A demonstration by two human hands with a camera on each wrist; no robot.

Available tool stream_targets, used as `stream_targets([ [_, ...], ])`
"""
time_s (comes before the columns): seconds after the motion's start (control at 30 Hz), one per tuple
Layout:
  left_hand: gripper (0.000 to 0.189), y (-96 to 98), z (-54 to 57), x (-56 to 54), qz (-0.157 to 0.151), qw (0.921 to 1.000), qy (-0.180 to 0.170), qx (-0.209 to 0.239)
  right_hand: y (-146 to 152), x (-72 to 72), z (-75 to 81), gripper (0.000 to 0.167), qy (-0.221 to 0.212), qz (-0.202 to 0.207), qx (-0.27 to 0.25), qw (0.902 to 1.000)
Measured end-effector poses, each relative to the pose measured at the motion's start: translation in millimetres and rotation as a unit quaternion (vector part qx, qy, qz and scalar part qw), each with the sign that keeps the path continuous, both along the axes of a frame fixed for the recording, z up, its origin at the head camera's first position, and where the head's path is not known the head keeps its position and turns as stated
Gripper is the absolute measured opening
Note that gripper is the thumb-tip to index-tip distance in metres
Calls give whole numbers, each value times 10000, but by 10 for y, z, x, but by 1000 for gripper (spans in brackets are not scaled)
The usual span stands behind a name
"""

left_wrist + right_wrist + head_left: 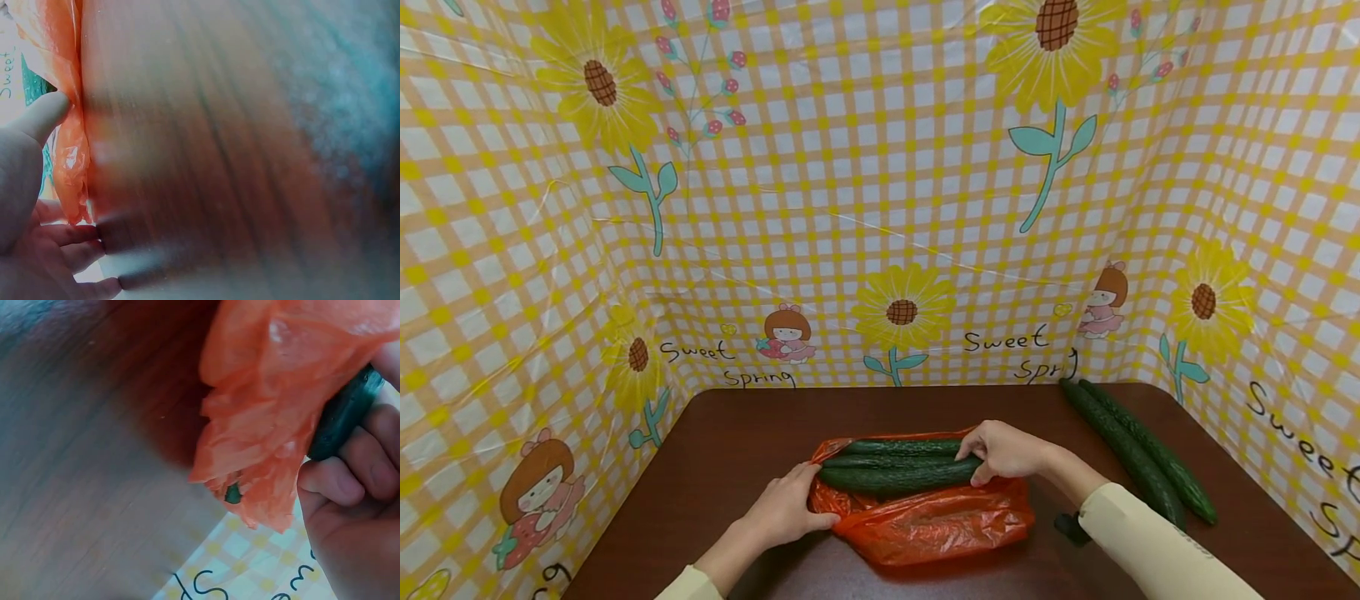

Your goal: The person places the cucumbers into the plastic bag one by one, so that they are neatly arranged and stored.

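Note:
An orange plastic bag [936, 529] lies on the table with its mouth spread wide. Several long dark green cucumbers [887, 479] lie side by side in it, partly covered by the film. My right hand [1007, 452] grips the right end of the nearest cucumber, thumb in front and fingers behind; the right wrist view shows the fingers curled round that cucumber [344, 415]. At the bag's left end, my left hand [781, 508] touches the film with thumb and fingers spread apart. In the left wrist view its thumb lies against the orange film [70, 147], fingertips near the table.
Two more cucumbers [1123, 446] lie on the brown table [745, 425] at the right, beyond the right forearm. A small dark object [1070, 528] shows beside the right sleeve. Checked, flower-printed cloth [850, 208] walls the table at the back and both sides.

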State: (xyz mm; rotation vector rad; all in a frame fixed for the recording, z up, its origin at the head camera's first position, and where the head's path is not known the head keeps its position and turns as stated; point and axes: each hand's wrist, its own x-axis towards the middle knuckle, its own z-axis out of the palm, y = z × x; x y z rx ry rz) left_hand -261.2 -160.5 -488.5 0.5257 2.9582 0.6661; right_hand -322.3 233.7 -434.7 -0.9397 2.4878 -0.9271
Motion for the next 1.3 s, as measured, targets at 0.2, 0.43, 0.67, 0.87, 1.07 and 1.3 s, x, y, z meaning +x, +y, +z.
stream_targets([
  [0.2,94,9,9,-8,29,10000,-55,24,14,29,-49,26,337,-87,109,9993],
  [0.43,94,8,8,-11,27,9999,-90,43,-13,73,-89,25,485,-229,202,9984],
  [0.67,94,9,9,1,39,9999,-104,-29,-14,144,-160,25,680,-367,309,9965],
  [0.87,94,14,11,-10,64,9997,-152,-160,-26,227,-149,28,1050,-828,818,9876],
  [1.07,93,15,30,-18,58,9997,-176,-174,-9,335,-113,36,1264,-1630,1502,9669],
  [1.3,92,6,45,-11,66,9996,-214,-156,75,361,-124,37,1190,-2035,1706,9567],
])
